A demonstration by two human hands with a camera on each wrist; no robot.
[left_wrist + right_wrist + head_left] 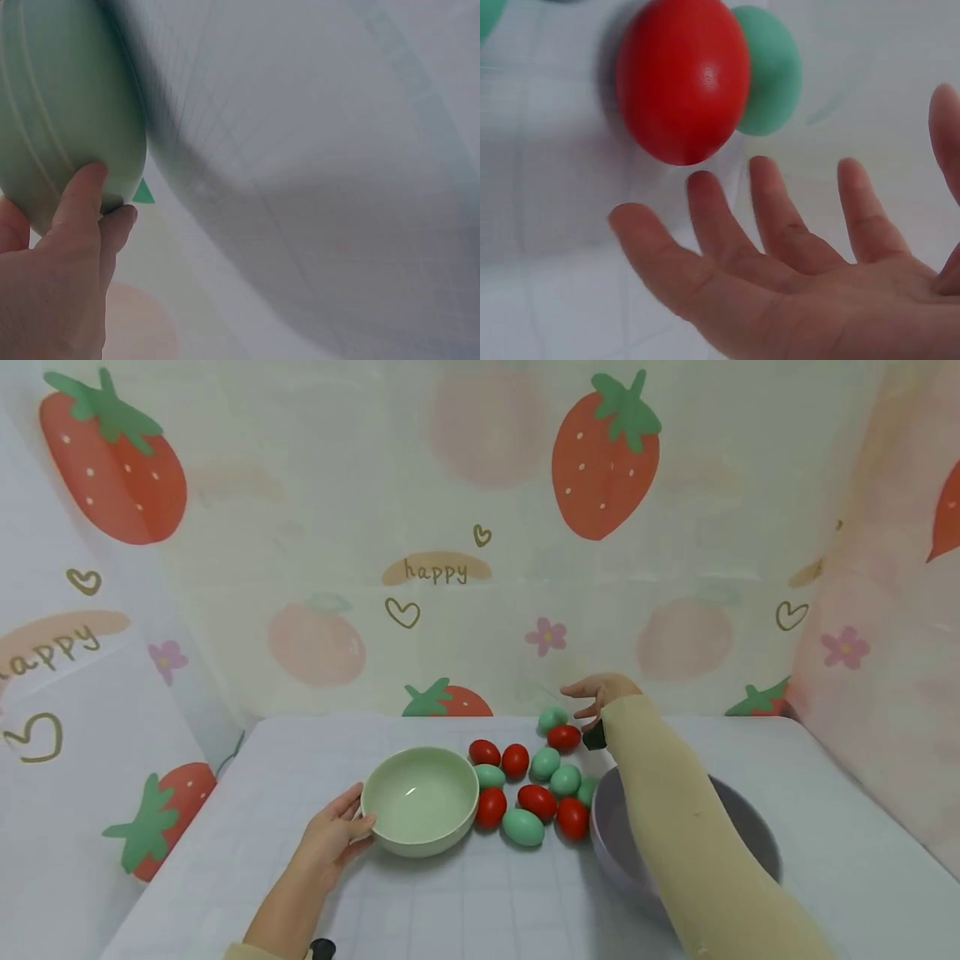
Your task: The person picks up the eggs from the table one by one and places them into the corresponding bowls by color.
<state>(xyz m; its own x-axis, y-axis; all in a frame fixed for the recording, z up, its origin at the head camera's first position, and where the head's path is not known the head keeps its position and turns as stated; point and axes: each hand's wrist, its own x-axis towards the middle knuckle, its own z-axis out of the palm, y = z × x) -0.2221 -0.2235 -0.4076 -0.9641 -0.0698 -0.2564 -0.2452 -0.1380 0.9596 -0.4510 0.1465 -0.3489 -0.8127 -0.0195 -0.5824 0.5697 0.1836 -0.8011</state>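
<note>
My left hand [336, 831] grips the left side of a light green bowl [420, 802], thumb at the rim and fingers against the outer wall. In the left wrist view, the fingertips press on the bowl's ribbed outside [75, 90]. Over the table's back edge my right hand [606, 692] is spread, with nothing in it. Closest to it are a red egg [564, 737] and a green egg [552, 719]. The right wrist view shows the fingers [724, 240] apart from the red egg [682, 82], with the green egg [772, 71] behind it.
Several red and green eggs lie between the bowl and a grey-purple basin [615, 843], among them a green one [523, 827] in front. My right forearm [690, 827] crosses above the basin and hides part of it. A patterned backdrop [450, 635] rises behind the table [450, 910].
</note>
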